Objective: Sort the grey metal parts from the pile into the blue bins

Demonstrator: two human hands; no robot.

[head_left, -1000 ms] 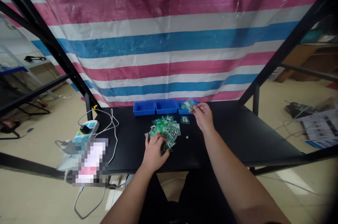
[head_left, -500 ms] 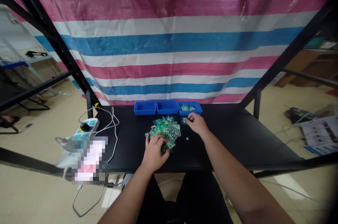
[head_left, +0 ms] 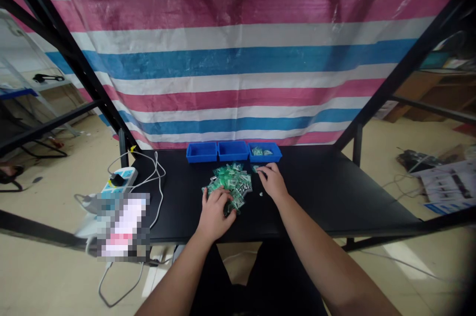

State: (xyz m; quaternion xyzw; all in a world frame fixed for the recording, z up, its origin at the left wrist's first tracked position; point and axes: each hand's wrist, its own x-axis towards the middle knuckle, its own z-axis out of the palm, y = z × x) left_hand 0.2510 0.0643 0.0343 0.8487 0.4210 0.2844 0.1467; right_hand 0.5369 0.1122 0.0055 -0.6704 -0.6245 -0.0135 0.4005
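A loose pile of small clear packets with green and silvery contents [head_left: 231, 181] lies on the black tabletop. Over its near left side rests my left hand [head_left: 214, 213], open, with fingers apart and lightly bent, touching the packets. To the right of the pile, my right hand [head_left: 273, 182] is closed, its fingertips on a single small green packet [head_left: 255, 169] that they partly cover. Just beyond this hand stands a blue bin [head_left: 265, 159] holding similar small pieces. Near my right wrist, a tiny white bit [head_left: 261, 194] lies on the table.
Two more blue bins [head_left: 201, 159] [head_left: 232, 159] stand in the same row at the back. At the left are a power strip [head_left: 121, 181], a white cable [head_left: 162, 197] and a blurred-out phone-like object [head_left: 124, 226]. Black frame posts flank the table before a striped sheet [head_left: 238, 63].
My right hand has shifted slightly lower and left, covering more of the single packet. My left hand stays on the pile. The whole view has moved a little.
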